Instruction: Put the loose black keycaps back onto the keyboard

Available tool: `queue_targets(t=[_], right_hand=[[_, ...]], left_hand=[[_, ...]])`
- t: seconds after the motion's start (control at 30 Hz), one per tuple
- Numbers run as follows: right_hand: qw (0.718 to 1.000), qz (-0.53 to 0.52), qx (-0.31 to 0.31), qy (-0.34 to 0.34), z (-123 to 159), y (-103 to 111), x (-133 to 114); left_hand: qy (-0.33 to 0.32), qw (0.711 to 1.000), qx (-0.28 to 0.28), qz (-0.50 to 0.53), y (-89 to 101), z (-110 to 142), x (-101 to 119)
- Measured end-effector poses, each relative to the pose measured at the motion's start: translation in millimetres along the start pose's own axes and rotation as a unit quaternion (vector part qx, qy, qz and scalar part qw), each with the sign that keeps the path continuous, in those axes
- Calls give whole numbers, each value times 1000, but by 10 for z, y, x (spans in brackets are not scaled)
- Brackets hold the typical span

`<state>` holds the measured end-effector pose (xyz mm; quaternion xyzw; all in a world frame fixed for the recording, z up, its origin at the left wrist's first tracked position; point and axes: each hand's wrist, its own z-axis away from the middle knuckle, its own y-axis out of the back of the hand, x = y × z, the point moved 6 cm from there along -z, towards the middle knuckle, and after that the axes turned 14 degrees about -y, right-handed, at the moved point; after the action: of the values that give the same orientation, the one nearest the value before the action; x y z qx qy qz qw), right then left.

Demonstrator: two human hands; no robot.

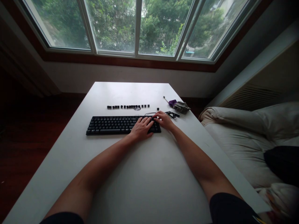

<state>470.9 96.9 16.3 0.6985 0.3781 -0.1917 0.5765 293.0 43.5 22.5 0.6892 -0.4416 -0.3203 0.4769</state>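
A black keyboard (112,124) lies on the white table, its long side facing me. My left hand (142,126) rests on its right part, palm down with the fingers spread over the keys. At the upper right corner of the keyboard is my right hand (163,120), its fingers bent and drawn together at the keys. Whatever is between those fingertips is too small to make out. Behind the keyboard runs a row of loose black keycaps (125,106). A single keycap (158,109) sits apart, just beyond my right hand.
A dark cable (172,114) lies right of the keyboard. Past it are a grey cloth (181,107), a purple cloth (172,103) and a thin brush (165,99). A round shiny disc (137,109) lies by the keycaps. A pale sofa (235,137) flanks the table (130,91) on the right.
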Motion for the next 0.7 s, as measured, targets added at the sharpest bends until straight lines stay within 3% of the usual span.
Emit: queue_targets(t=[0.33, 0.47, 0.6, 0.7], right_hand=[[999, -34, 9, -37, 11, 13, 27], [991, -41, 97, -86, 33, 64, 142], [978, 10, 196, -65, 13, 132, 165], [970, 29, 231, -71, -25, 160, 190]], left_hand=[[-2, 1000, -7, 0, 26, -12, 10], [2, 1000, -12, 3, 62, -24, 23], [5, 1000, -18, 7, 68, -66, 44], [-10, 1000, -23, 12, 56, -111, 80]])
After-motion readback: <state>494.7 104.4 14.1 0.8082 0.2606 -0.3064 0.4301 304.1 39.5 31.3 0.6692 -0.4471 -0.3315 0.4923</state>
